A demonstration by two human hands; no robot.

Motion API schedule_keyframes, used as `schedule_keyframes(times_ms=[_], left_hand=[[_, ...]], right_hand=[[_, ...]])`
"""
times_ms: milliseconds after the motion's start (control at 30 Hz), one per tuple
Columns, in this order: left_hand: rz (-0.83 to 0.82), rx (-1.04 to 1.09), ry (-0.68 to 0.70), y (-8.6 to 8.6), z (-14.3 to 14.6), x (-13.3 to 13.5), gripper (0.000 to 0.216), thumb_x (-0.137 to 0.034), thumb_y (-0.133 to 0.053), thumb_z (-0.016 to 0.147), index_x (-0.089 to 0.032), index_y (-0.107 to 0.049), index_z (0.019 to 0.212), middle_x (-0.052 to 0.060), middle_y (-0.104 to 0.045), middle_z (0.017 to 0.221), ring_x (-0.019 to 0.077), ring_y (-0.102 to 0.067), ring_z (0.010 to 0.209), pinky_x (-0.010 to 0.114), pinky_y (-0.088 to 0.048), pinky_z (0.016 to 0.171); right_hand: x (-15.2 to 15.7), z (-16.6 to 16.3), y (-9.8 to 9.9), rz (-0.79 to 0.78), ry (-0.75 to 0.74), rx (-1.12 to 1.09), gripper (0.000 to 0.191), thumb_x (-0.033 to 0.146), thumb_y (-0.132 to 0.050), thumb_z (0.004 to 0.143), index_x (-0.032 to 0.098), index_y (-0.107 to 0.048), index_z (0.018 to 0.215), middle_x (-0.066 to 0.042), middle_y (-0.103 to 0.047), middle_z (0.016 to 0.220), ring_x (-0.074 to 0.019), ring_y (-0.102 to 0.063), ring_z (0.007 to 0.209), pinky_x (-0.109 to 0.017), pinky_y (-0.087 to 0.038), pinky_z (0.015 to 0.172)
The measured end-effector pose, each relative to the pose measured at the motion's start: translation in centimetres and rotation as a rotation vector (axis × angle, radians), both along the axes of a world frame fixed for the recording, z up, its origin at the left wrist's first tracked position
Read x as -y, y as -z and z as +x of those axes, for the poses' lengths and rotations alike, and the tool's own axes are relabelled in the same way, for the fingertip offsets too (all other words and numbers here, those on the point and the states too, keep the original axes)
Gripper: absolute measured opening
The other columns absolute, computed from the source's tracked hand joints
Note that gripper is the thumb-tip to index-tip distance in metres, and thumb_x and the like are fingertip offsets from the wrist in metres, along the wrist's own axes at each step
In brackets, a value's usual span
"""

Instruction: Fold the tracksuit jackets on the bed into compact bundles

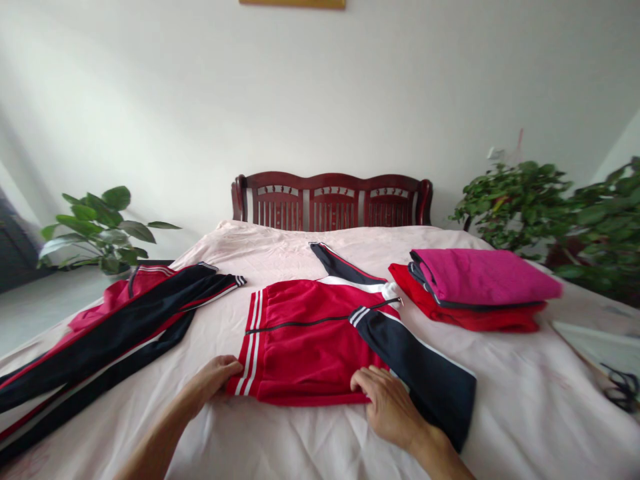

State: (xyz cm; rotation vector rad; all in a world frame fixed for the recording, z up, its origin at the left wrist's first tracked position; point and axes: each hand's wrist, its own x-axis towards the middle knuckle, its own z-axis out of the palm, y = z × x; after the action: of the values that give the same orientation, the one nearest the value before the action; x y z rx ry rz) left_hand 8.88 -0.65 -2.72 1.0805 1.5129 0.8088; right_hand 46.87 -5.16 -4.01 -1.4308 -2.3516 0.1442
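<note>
A red zip-up jacket [310, 353] with dark navy sleeves lies flat on the bed, its striped hem toward the left and its white collar toward the right. My left hand [215, 380] pinches the near corner of the striped hem. Near the armpit, my right hand [383, 400] has its fingers curled over the jacket's near side edge. The near sleeve [435, 373] is bent, its striped cuff resting on the jacket's chest. On the far side the other sleeve [345, 267] stretches away toward the headboard.
Folded clothes [490, 280], magenta over red, are stacked right of the jacket. Navy striped trousers [115, 333] lie at the left over a red garment. Glasses [623, 387] sit at the right edge. A wooden headboard [333, 200] and potted plants [100, 227] stand beyond.
</note>
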Motion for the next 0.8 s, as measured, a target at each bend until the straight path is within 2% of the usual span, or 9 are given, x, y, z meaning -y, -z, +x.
schedule_keyframes(times_ms=[100, 167, 300, 400, 500, 600, 800], left_hand=[[-0.004, 0.071, -0.064, -0.4, -0.2, -1.7, 0.041, -0.049, -0.081, 0.048, -0.015, -0.063, 0.065, 0.001, -0.067, 0.056, 0.0150, -0.061, 0.050, 0.022, -0.044, 0.048], [0.007, 0.086, -0.095, -0.6, -0.1, -3.3, 0.040, -0.049, -0.081, 0.052, -0.016, -0.064, 0.068, 0.003, -0.070, 0.060, 0.0184, -0.067, 0.058, 0.025, -0.049, 0.054], [0.053, 0.126, -0.157, -0.6, 1.1, -6.9, 0.031, -0.042, -0.079, 0.063, -0.015, -0.066, 0.072, 0.007, -0.072, 0.062, 0.0245, -0.071, 0.064, 0.031, -0.054, 0.058], [0.134, 0.152, -0.206, -0.1, 1.8, -8.7, 0.022, -0.027, -0.076, 0.069, -0.014, -0.066, 0.084, 0.006, -0.072, 0.064, 0.0241, -0.071, 0.063, 0.032, -0.056, 0.059], [0.244, 0.158, -0.280, 0.5, 1.8, -9.3, 0.029, -0.012, -0.069, 0.075, -0.015, -0.063, 0.103, 0.003, -0.074, 0.073, 0.0190, -0.071, 0.066, 0.028, -0.056, 0.063], [0.302, 0.152, -0.349, 0.8, 1.3, -9.2, 0.038, -0.006, -0.064, 0.078, -0.017, -0.057, 0.114, 0.001, -0.073, 0.076, 0.0154, -0.071, 0.064, 0.024, -0.055, 0.062], [0.246, 0.263, -0.260, 0.4, -0.2, -8.1, 0.027, -0.016, -0.059, 0.084, -0.019, -0.060, 0.111, 0.004, -0.075, 0.081, 0.0183, -0.072, 0.065, 0.026, -0.056, 0.058]], right_hand=[[0.2, -0.5, -0.2, -0.015, -0.021, -0.041, 0.045, 0.002, -0.048, 0.065, 0.024, -0.060, 0.103, -0.002, -0.063, 0.098, -0.0207, -0.054, 0.098, -0.034, -0.037, 0.090], [0.4, -1.1, -0.3, -0.010, -0.033, -0.039, 0.040, 0.008, -0.053, 0.073, 0.025, -0.061, 0.108, -0.003, -0.063, 0.104, -0.0227, -0.053, 0.103, -0.036, -0.037, 0.095], [0.4, -2.2, -0.1, -0.017, -0.037, -0.005, 0.036, 0.013, -0.056, 0.083, 0.029, -0.062, 0.114, -0.002, -0.063, 0.105, -0.0234, -0.053, 0.103, -0.037, -0.039, 0.093], [0.4, -2.4, 0.1, -0.024, -0.058, 0.019, 0.036, 0.010, -0.054, 0.085, 0.030, -0.064, 0.114, -0.002, -0.064, 0.102, -0.0221, -0.055, 0.101, -0.036, -0.039, 0.093], [0.6, -2.3, 0.3, -0.046, -0.135, 0.046, 0.029, 0.011, -0.051, 0.088, 0.027, -0.066, 0.106, -0.002, -0.065, 0.099, -0.0203, -0.057, 0.099, -0.034, -0.039, 0.094], [0.9, -2.3, 0.4, -0.075, -0.197, 0.052, 0.026, 0.012, -0.051, 0.089, 0.025, -0.066, 0.105, -0.002, -0.066, 0.097, -0.0189, -0.058, 0.097, -0.032, -0.039, 0.093], [1.1, -2.7, -0.3, -0.093, -0.219, 0.017, 0.017, 0.030, -0.054, 0.093, 0.024, -0.065, 0.105, -0.003, -0.068, 0.098, -0.0193, -0.058, 0.096, -0.032, -0.038, 0.093]])
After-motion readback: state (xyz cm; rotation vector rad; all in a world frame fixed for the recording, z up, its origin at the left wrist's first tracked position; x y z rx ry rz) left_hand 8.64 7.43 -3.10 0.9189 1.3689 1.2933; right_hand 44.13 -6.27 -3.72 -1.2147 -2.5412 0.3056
